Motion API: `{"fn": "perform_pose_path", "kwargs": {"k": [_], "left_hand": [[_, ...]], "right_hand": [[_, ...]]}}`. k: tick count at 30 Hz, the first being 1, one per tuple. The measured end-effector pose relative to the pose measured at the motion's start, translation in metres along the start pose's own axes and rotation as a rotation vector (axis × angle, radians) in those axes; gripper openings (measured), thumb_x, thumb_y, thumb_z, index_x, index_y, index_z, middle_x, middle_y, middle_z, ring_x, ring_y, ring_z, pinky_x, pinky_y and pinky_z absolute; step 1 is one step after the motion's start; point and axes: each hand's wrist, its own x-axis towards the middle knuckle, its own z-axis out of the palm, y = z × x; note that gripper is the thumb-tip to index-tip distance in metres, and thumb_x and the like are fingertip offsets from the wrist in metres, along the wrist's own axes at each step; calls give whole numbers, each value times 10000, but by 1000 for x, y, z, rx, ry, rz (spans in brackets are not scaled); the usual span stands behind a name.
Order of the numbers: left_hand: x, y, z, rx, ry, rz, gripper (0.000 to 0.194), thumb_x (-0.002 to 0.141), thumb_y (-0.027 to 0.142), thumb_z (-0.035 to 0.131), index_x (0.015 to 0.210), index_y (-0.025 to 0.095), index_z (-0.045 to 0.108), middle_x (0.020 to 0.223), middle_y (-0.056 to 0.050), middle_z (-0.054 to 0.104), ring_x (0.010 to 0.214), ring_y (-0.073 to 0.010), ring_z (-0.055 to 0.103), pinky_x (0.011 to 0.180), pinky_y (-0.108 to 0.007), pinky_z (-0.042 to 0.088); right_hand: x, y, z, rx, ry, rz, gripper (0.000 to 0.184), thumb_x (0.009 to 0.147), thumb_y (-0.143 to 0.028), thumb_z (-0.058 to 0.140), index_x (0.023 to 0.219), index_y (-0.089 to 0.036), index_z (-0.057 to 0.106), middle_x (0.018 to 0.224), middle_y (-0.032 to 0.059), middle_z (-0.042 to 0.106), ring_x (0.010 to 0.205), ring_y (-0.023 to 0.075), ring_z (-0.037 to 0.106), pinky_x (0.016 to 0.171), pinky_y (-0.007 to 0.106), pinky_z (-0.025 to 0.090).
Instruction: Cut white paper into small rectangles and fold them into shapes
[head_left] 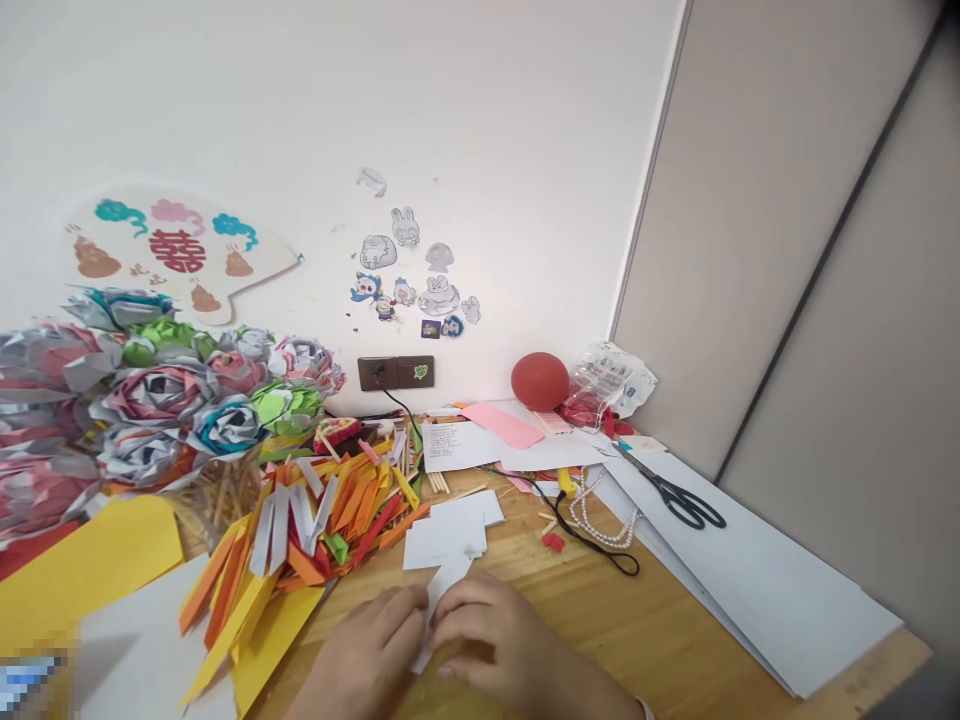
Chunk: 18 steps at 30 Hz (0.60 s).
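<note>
A narrow folded strip of white paper lies on the wooden table between my hands. My left hand presses on its left side with curled fingers. From the right, my right hand grips the same strip, fingers bent around its edge. The lower part of the strip is partly hidden by my fingers. Just beyond it sit several loose white paper sheets. To the left lies a heap of folded orange, yellow, red and white paper pieces.
Paper flowers crowd the left side. Black scissors rest on large white sheets at the right. A red balloon, a handwritten sheet, a bead string and a black cable lie toward the wall.
</note>
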Motion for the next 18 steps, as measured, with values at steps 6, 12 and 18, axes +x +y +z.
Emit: {"fn": "perform_pose_path", "kwargs": {"k": [6, 12, 18], "left_hand": [[-7, -5, 6, -126, -206, 8, 250, 808, 24, 361, 777, 209, 526, 791, -5, 632, 666, -114, 601, 591, -173, 451], [-3, -13, 1, -303, -366, 18, 215, 813, 81, 472, 721, 221, 608, 857, -15, 660, 753, -141, 613, 649, -201, 463], [8, -10, -6, -558, -444, -196, 146, 819, 174, 549, 745, 234, 660, 861, -22, 667, 819, -153, 619, 732, -238, 474]], "right_hand": [[-6, 22, 1, -39, 3, -6, 51, 735, -192, 720, 721, -194, 672, 913, 21, 647, 872, 151, 579, 809, 251, 432], [-14, 35, -6, -90, -174, 30, 55, 776, -156, 668, 754, -200, 693, 932, 17, 642, 886, 144, 581, 837, 247, 427], [-9, 23, -10, 7, -134, 182, 58, 712, -213, 739, 746, -208, 692, 930, -1, 621, 896, 145, 577, 822, 245, 432]]}}
